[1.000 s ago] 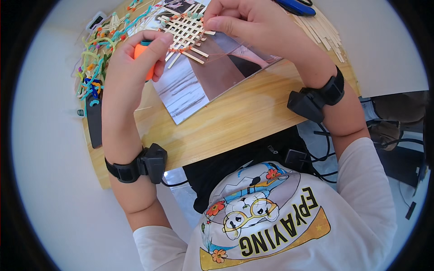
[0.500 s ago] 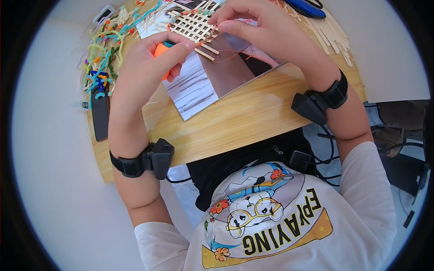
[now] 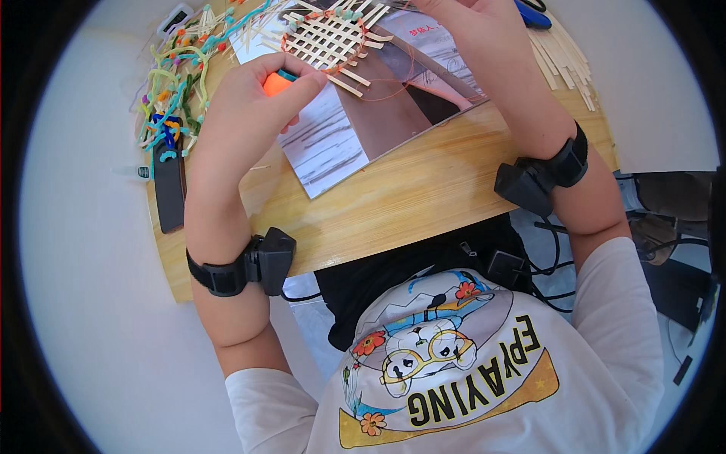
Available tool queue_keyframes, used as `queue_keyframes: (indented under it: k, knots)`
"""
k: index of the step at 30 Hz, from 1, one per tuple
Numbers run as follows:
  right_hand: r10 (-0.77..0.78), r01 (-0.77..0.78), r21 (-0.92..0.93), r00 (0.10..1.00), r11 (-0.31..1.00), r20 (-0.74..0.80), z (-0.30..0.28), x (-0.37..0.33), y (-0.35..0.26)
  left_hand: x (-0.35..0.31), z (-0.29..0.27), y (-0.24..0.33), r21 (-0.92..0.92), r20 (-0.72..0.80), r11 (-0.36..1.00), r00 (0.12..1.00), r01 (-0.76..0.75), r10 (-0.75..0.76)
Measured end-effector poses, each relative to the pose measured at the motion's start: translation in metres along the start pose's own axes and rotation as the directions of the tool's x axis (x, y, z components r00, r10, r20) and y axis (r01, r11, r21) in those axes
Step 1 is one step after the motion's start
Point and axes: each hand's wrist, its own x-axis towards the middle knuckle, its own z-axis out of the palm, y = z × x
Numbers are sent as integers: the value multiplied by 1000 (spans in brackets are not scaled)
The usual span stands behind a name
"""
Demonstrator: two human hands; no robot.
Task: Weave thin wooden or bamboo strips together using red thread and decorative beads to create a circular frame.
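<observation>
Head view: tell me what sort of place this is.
Probably a craft desk at home or in a workroom: a small wooden table carries a woven lattice of thin strips, a tangle of coloured pipe cleaners and loose spare strips.

1 woven stick mat [image 3: 329, 38], 1 magazine [image 3: 378, 113], 2 wristbands [image 3: 242, 268], 1 phone [image 3: 169, 185].

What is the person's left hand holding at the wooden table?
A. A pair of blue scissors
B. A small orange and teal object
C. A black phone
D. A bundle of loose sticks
B: the left hand is closed around a small orange and teal object, beside the woven stick lattice.
</observation>
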Motion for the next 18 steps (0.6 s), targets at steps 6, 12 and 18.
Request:
queue_keyframes:
  k: [6,12,18]
  knots:
    - [-39,-26,189,943,982,331,1,-2,18,-1,2,9,-27,3,1000,1000,2,-2]
    - [241,-283,176,944,943,226,0,-1,-21,1,0,5,-217,-55,969,992,-122,112]
    - [-272,126,415,909,901,316,-96,-34,-84,-11,-35,3,-773,62,564,849,-292,524]
